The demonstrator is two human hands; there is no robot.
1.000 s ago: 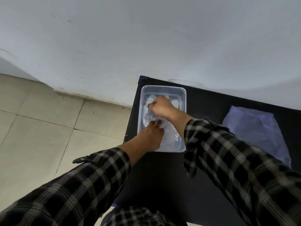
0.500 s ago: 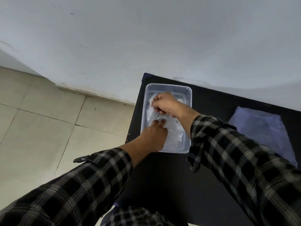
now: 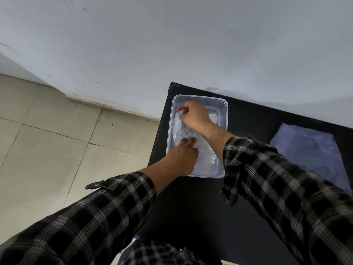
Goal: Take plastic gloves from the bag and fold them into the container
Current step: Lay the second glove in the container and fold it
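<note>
Container: a clear rectangular plastic container sits at the far left corner of the matte black table, its long side running away from the person.
Glove: a thin translucent plastic glove lies inside the container, crumpled along the left wall. How many layers lie beneath it cannot be told.
Right hand: the right hand reaches across into the far end of the container, fingers curled, pinching an edge of the glove near the far left corner.
Left hand: the left hand comes in over the near rim. Its stretched-out fingertips press the glove down at the middle of the container, gripping nothing.
Bag: a pale bluish crinkled plastic bag lies flat on the table, well apart to the right of the container.
Sleeves: dark plaid shirt sleeves cover both forearms.
Surroundings: a beige tiled floor lies left of the table, with a white wall behind it.
</note>
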